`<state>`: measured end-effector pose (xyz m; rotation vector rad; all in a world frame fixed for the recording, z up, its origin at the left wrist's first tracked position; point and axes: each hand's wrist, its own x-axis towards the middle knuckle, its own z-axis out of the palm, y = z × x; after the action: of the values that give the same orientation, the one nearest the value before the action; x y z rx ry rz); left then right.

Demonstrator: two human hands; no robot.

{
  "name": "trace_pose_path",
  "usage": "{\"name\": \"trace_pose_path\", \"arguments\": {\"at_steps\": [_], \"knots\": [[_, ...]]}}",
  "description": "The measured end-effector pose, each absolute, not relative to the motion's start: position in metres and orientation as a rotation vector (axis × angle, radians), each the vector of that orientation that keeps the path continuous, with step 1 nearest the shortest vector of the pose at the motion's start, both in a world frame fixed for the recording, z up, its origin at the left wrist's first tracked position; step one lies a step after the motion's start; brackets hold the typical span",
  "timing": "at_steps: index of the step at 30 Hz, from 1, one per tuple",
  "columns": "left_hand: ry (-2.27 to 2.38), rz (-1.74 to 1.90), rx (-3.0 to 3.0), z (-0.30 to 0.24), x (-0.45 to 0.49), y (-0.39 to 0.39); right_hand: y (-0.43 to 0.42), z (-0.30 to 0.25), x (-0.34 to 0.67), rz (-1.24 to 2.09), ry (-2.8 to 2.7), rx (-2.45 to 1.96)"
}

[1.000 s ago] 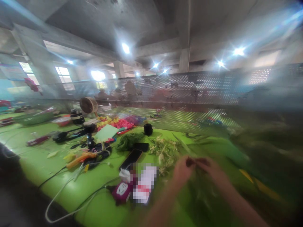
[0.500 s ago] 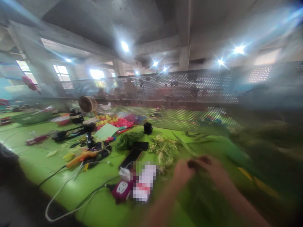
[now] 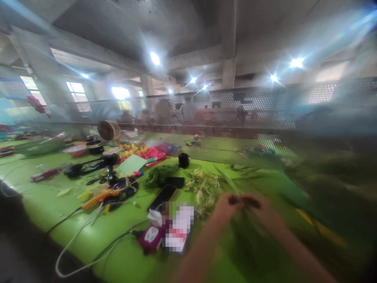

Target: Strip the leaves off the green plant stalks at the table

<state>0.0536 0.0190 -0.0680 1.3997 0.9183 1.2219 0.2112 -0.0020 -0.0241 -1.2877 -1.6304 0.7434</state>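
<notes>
My left hand (image 3: 225, 207) and my right hand (image 3: 260, 210) meet over the green table (image 3: 44, 204), fingertips pinched together on a blurred bunch of green foliage (image 3: 250, 239) that hangs below them. Dark fingernails show where the fingers touch. Both hands are smeared by motion. A pile of pale green leaf pieces (image 3: 206, 186) lies just beyond the left hand.
A phone (image 3: 162, 197), a magenta gadget with white cable (image 3: 151, 237) and a white pack lie left of my hands. Further left: orange tool (image 3: 97, 198), dark clips, green paper (image 3: 132, 164), pink and yellow flowers (image 3: 141, 151), small fan (image 3: 108, 130), black cup (image 3: 183, 160). A perforated metal screen (image 3: 235, 114) backs the table.
My hands stay pinched together on the foliage and have shifted only slightly; the view has hardly moved.
</notes>
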Motion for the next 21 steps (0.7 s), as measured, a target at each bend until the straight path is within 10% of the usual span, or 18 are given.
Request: {"name": "trace_pose_path", "arguments": {"at_steps": [21], "knots": [[0.902, 1.209, 1.323, -0.072, 0.052, 0.024, 0.011, -0.054, 0.22, 0.324, -1.936, -1.255]]}}
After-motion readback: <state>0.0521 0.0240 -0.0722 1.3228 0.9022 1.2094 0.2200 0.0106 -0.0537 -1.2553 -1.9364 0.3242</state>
